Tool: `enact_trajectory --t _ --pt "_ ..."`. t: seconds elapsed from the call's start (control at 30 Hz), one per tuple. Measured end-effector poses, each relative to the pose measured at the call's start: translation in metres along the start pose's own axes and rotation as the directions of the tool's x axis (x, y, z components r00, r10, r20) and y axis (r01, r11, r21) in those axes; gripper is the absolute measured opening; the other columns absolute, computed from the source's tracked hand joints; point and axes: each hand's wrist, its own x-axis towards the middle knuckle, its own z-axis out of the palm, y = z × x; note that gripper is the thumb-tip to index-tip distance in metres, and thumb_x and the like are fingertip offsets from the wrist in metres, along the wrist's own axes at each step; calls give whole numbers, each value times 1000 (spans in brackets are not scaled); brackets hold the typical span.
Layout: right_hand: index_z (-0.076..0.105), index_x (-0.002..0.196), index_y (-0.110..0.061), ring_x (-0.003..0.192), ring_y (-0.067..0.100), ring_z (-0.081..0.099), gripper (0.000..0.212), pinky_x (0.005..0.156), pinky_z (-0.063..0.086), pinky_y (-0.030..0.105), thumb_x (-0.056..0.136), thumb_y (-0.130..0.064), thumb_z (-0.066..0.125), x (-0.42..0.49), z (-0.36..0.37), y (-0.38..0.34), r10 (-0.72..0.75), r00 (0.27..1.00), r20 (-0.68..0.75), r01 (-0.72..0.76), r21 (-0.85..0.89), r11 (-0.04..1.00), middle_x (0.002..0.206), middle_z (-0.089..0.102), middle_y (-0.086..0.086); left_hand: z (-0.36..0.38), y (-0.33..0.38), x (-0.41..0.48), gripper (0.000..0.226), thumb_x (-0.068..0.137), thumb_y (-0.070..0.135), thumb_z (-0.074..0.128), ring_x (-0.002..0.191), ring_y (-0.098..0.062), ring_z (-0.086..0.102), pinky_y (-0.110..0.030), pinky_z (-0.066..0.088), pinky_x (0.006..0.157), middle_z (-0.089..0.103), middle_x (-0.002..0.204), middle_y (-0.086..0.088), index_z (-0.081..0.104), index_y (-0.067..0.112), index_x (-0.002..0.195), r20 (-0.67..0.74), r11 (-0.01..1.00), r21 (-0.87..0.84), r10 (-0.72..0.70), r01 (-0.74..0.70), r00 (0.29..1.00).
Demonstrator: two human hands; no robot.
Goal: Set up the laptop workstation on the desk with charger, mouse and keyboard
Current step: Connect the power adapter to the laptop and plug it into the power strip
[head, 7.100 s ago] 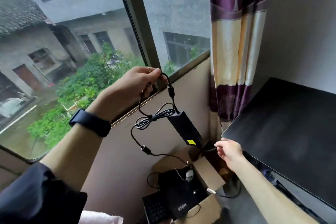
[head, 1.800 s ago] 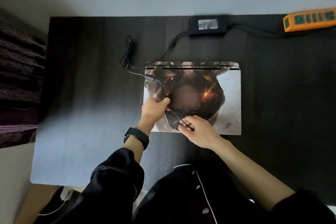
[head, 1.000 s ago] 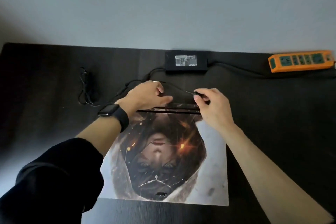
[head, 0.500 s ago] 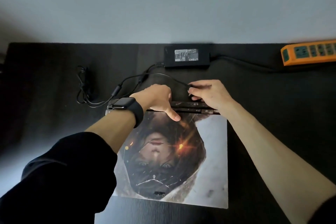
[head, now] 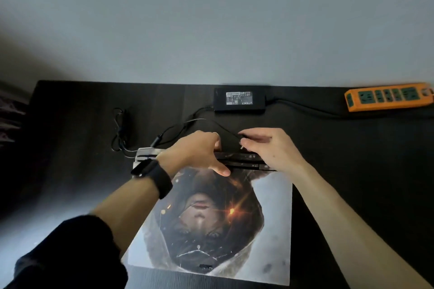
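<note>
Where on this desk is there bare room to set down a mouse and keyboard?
Bare: the desk right of the laptop, below the power strip, and the stretch left of the laptop. Crowded: behind the laptop, with charger brick, cable and both hands.

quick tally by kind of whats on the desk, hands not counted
laptop, lid closed: 1
charger brick with its cables: 1
orange power strip: 1
total: 3
</note>
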Motion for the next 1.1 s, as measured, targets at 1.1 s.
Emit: enact_trajectory --t 1.1 --pt "74 108 -44 97 -7 68 23 95 56 33 86 -44 74 -56 14 -31 -88 996 29 92 -207 974 98 74 -28 20 4 -88 61 58 67 79 93 -17 56 -30 42 76 52 91 12 53 36 104 -306 984 -181 -45 -11 951"
